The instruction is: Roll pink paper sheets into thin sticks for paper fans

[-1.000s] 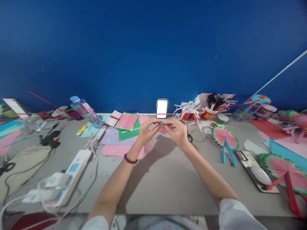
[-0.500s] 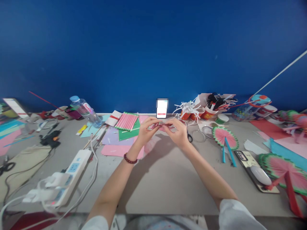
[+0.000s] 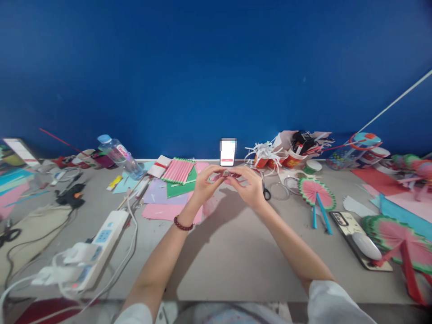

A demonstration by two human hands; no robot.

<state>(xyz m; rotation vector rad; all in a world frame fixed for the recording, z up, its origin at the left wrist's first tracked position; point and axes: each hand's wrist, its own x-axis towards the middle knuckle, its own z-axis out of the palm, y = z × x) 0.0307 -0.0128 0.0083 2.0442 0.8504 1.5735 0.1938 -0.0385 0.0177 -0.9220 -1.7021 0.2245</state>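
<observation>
My left hand [image 3: 205, 183] and my right hand [image 3: 250, 185] meet above the table, in front of an upright phone [image 3: 227, 155]. Fingertips and thumbs of both are pinched on a small folded pink paper [image 3: 227, 173], most of which the fingers hide. Left of my hands lie a pleated pink paper with green edges [image 3: 178, 171], a green sheet [image 3: 182, 186] and pink sheets [image 3: 162, 212]. Close to my right hand are scissors [image 3: 267, 194] and a ring of wire [image 3: 279, 191].
On the left are a tilted bottle [image 3: 119, 155], a white power strip [image 3: 104, 247] with cables, and a glue gun [image 3: 70, 195]. To the right stand cups of paper strips [image 3: 265, 159]. Watermelon paper fans [image 3: 317, 195] and a phone [image 3: 351, 234] under a mouse [image 3: 366, 246] lie there.
The fingers have shifted slightly on the folded paper, and its pleated end shows a little more between them. Both arms stay in nearly the same place.
</observation>
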